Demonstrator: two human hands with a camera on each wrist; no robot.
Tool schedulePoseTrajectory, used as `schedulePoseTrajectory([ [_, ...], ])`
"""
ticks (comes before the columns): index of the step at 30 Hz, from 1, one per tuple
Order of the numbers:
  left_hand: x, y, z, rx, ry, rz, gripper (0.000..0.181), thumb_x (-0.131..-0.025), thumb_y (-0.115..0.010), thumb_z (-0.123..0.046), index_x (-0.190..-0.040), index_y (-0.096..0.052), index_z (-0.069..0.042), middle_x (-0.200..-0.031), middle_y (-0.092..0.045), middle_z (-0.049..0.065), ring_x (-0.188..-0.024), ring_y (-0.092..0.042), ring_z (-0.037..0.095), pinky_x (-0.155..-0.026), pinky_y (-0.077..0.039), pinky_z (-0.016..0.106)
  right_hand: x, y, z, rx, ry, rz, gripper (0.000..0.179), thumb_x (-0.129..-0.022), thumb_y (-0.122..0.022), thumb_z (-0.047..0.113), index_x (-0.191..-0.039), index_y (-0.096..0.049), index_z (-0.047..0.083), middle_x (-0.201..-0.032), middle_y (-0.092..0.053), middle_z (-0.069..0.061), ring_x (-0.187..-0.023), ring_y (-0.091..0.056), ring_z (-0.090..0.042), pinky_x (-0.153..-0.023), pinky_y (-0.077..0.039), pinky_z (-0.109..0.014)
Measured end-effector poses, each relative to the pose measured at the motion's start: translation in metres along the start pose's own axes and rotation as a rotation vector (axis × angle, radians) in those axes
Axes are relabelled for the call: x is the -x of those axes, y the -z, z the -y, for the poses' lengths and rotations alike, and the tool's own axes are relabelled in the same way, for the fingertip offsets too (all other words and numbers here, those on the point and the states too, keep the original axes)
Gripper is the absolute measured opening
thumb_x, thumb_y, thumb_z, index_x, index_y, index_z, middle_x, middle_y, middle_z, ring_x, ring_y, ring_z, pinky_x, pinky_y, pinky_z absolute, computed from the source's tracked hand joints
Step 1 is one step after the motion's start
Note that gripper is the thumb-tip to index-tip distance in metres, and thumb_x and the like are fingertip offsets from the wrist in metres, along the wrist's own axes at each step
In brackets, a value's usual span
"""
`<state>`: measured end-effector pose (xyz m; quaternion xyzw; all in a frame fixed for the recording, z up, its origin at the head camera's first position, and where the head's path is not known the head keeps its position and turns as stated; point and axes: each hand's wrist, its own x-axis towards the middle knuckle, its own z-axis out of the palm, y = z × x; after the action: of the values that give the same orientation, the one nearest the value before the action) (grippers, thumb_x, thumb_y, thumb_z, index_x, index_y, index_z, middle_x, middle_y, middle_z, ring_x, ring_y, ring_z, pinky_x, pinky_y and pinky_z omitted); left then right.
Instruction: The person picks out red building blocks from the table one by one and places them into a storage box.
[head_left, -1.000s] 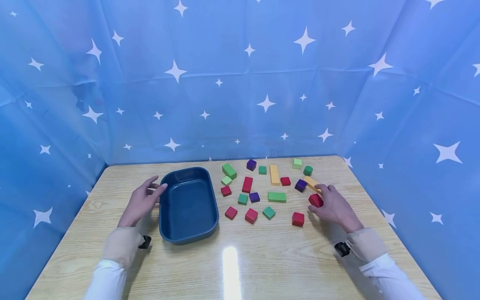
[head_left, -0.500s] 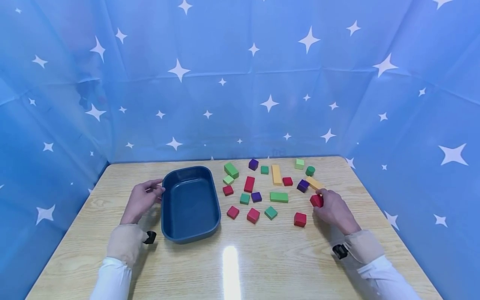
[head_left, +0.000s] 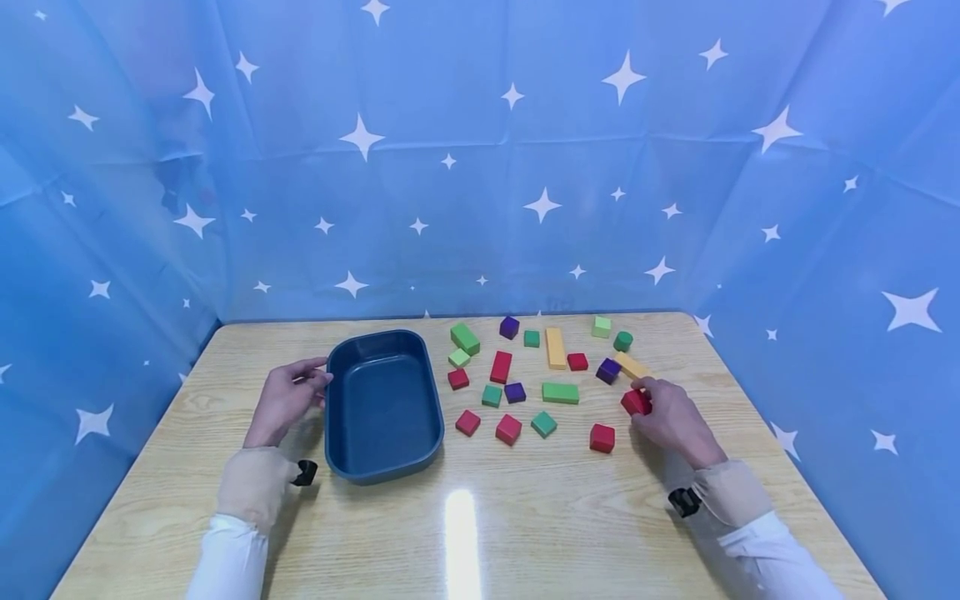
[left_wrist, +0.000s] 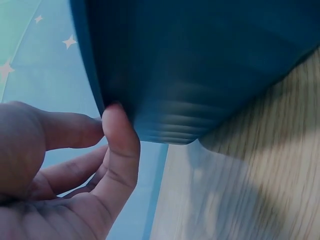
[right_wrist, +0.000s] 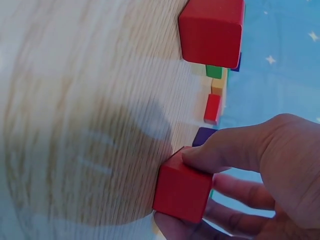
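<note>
A deep dark-blue tray (head_left: 384, 421) stands on the left half of the table. My left hand (head_left: 288, 398) pinches its rim on the left side; in the left wrist view the thumb and a bent fingertip (left_wrist: 119, 125) meet at the tray's edge. At the right of the scattered blocks, my right hand (head_left: 672, 421) holds a red cube (right_wrist: 182, 187) between thumb and fingers, low at the wood surface. An orange bar (head_left: 632, 366) and a purple cube (head_left: 608, 371) lie just beyond that hand. Another red cube (head_left: 602, 438) lies to its left.
Between tray and right hand lie several blocks, among them a green bar (head_left: 560, 393), a red bar (head_left: 501, 367), a teal block (head_left: 543, 424) and an upright-lying orange bar (head_left: 555, 348). A green cylinder (head_left: 622, 341) stands farther back. A starry blue curtain (head_left: 480, 208) borders the wooden table.
My left hand has closed its thumb and fingers on the tray's rim. My right fingers have tightened around the red cube, which stays in about the same place. The view has shifted slightly.
</note>
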<state>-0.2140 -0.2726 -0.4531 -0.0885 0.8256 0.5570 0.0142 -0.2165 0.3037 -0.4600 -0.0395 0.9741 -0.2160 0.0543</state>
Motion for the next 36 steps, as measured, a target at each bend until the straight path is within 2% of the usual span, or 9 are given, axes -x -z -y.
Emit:
schedulePoseTrajectory([
  [6, -0.002, -0.002, 0.003, -0.005, 0.011, -0.012, 0.044, -0.105, -0.056, -0.013, -0.147, -0.052, 0.001, -0.113, -0.061, 0.017, -0.077, -0.064, 0.011, -0.071, -0.062, 0.031, -0.002, 0.001, 0.000, -0.016, 0.026, -0.011, 0.053, -0.084, -0.069, 0.007, -0.134, -0.057, -0.006, -0.110, -0.063, -0.025, -0.084, -0.057, -0.027, -0.068, -0.051, -0.032],
  [13, 0.000, -0.002, 0.004, -0.017, 0.025, -0.018, 0.044, -0.105, -0.056, -0.015, -0.147, -0.053, -0.001, -0.113, -0.059, 0.015, -0.078, -0.064, 0.013, -0.072, -0.062, 0.030, -0.007, 0.007, 0.013, -0.024, 0.079, -0.046, 0.050, -0.090, -0.072, 0.013, -0.134, -0.058, -0.006, -0.113, -0.064, -0.025, -0.088, -0.059, -0.028, -0.068, -0.052, -0.031],
  [17, 0.000, -0.003, 0.004, -0.014, 0.029, -0.022, 0.044, -0.106, -0.056, -0.015, -0.147, -0.052, -0.001, -0.113, -0.058, 0.013, -0.079, -0.064, 0.014, -0.072, -0.062, 0.031, -0.012, 0.010, 0.026, -0.029, 0.109, -0.062, 0.048, -0.092, -0.074, 0.018, -0.131, -0.060, -0.005, -0.114, -0.066, -0.023, -0.089, -0.060, -0.028, -0.070, -0.055, -0.033],
  [23, 0.000, -0.004, 0.002, -0.021, 0.035, -0.032, 0.044, -0.106, -0.056, -0.016, -0.147, -0.053, -0.001, -0.113, -0.058, 0.014, -0.076, -0.064, 0.013, -0.072, -0.062, 0.028, -0.019, 0.011, 0.047, -0.052, 0.188, -0.089, 0.044, -0.089, -0.072, 0.008, -0.130, -0.062, -0.004, -0.114, -0.067, -0.023, -0.089, -0.063, -0.028, -0.072, -0.058, -0.039],
  [27, 0.000, -0.005, 0.002, -0.020, 0.041, -0.032, 0.044, -0.105, -0.056, -0.016, -0.147, -0.054, -0.002, -0.115, -0.057, 0.014, -0.073, -0.065, 0.012, -0.072, -0.062, 0.027, -0.024, 0.011, 0.063, -0.058, 0.209, -0.084, 0.045, -0.088, -0.073, 0.007, -0.131, -0.061, -0.003, -0.113, -0.068, -0.022, -0.088, -0.065, -0.027, -0.074, -0.060, -0.042],
  [32, -0.002, -0.004, 0.003, -0.013, 0.028, -0.029, 0.044, -0.105, -0.057, -0.016, -0.146, -0.053, -0.001, -0.115, -0.057, 0.015, -0.073, -0.064, 0.011, -0.071, -0.061, 0.026, -0.031, 0.008, 0.089, -0.083, 0.226, -0.060, 0.049, -0.089, -0.073, 0.007, -0.135, -0.060, -0.001, -0.119, -0.066, -0.022, -0.094, -0.065, -0.030, -0.074, -0.059, -0.039],
  [36, -0.001, -0.004, 0.003, -0.015, 0.023, -0.033, 0.044, -0.105, -0.056, -0.014, -0.147, -0.053, 0.000, -0.114, -0.058, 0.015, -0.073, -0.064, 0.011, -0.070, -0.061, 0.026, -0.039, 0.005, 0.111, -0.094, 0.250, -0.055, 0.050, -0.088, -0.073, 0.007, -0.136, -0.060, 0.002, -0.118, -0.066, -0.020, -0.092, -0.063, -0.028, -0.071, -0.058, -0.035],
])
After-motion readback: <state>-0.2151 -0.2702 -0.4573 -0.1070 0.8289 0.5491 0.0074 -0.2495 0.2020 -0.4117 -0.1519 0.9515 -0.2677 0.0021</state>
